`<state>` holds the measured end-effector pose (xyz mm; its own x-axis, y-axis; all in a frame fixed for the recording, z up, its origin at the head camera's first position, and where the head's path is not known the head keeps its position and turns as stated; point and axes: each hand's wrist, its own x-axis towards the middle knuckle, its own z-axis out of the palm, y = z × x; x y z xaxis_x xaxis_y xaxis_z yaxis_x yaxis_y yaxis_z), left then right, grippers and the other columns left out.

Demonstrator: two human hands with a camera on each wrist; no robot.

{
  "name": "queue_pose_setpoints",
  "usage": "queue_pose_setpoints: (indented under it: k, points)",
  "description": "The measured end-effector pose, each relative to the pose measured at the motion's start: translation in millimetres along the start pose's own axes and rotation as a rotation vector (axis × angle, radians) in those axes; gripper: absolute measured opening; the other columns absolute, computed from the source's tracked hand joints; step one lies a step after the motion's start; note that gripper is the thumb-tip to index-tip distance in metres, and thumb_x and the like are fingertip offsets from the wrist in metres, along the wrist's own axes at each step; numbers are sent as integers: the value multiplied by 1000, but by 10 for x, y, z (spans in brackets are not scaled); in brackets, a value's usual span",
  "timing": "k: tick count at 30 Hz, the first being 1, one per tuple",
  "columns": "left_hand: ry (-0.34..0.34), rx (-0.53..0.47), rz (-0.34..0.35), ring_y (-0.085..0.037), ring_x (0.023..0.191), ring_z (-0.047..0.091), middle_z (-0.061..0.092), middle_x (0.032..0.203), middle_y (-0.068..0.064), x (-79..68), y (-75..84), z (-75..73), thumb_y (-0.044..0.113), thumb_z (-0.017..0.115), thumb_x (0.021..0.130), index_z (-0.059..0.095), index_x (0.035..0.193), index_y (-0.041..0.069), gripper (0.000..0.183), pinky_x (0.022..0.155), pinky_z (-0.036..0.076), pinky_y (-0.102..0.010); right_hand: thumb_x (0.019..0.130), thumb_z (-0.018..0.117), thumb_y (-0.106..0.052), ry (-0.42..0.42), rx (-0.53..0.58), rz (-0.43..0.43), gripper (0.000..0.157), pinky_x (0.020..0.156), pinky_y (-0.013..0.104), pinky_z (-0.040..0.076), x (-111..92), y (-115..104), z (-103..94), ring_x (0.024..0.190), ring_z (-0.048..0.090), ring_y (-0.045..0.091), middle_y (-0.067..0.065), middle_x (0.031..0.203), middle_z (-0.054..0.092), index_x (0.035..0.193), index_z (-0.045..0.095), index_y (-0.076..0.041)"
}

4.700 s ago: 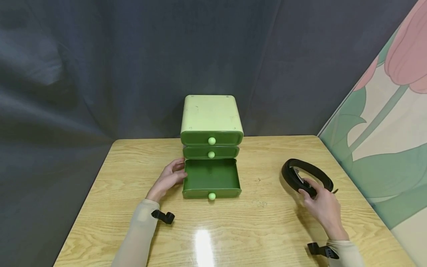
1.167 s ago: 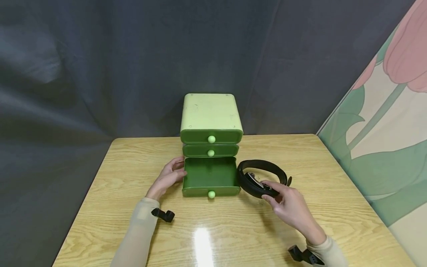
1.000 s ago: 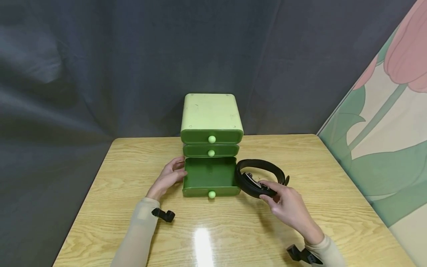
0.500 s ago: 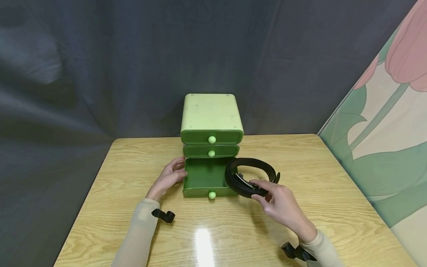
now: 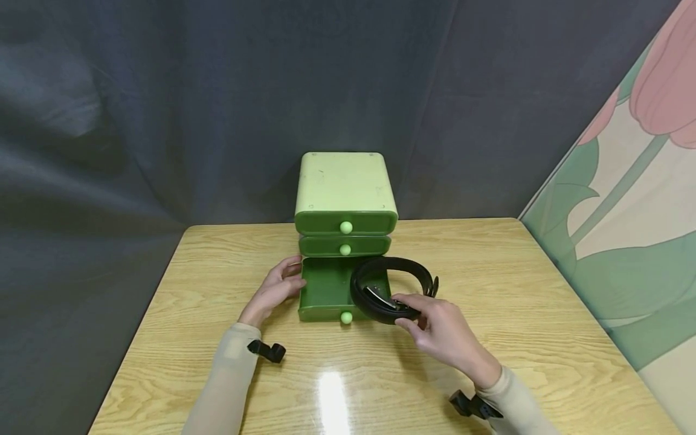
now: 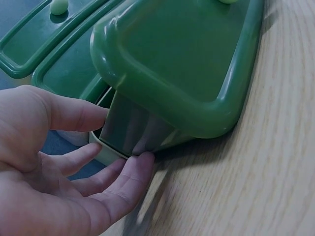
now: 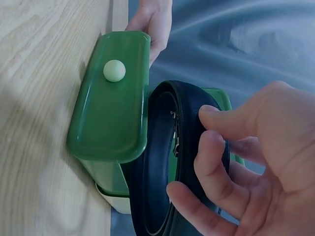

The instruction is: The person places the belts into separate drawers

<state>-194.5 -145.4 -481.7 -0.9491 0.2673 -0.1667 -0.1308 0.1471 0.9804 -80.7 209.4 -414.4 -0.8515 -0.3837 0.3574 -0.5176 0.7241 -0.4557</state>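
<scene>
A coiled black belt (image 5: 357, 287) with a metal buckle hangs tilted over the right part of the pulled-out bottom drawer (image 5: 324, 284). My right hand (image 5: 446, 335) pinches the coil at its near right side between thumb and fingers. In the right wrist view, the belt (image 7: 189, 132) stands on edge beside the green drawer front (image 7: 108, 113). At the left side of the small green cabinet (image 5: 348, 181), my left hand (image 5: 272, 293) rests with relaxed fingers. The left wrist view has its thumb and fingertips touching the side where drawer and pale casing meet.
Two upper drawers with round pale knobs sit above, the middle drawer (image 5: 321, 246) and the top drawer (image 5: 321, 223). A wooden table (image 5: 228, 254) bears the cabinet. Behind it hangs a dark curtain (image 5: 244, 109), and a flower-patterned cloth (image 5: 625, 241) stands at the right.
My right hand has carried the belt leftward from the table's right side to over the bottom drawer. My left hand has stayed at the cabinet's side.
</scene>
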Motion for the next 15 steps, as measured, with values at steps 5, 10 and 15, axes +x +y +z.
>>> queue_pose_setpoints:
  k: [5,10,15]
  points:
    - [4,12,3,-47,152,43,36,167,-29,4,2,2,1,58,100,27,167,0,73,117,48,-48,90,86,-13,-23,20,-29,41,55,17,46,43,-19,44,58,49,-9,4,116,81,130,77,-11]
    - [17,22,6,-46,152,42,37,167,-28,-6,13,10,1,59,100,28,166,1,73,120,45,-51,90,86,-14,-44,47,-46,42,55,17,46,84,-38,89,58,49,-10,7,118,81,130,77,-9]
    - [24,21,-1,-45,153,42,37,167,-28,-17,19,10,0,59,100,29,167,2,73,122,44,-53,90,86,-14,-53,66,-52,42,54,17,46,115,-51,109,57,48,-10,8,117,81,130,77,-8]
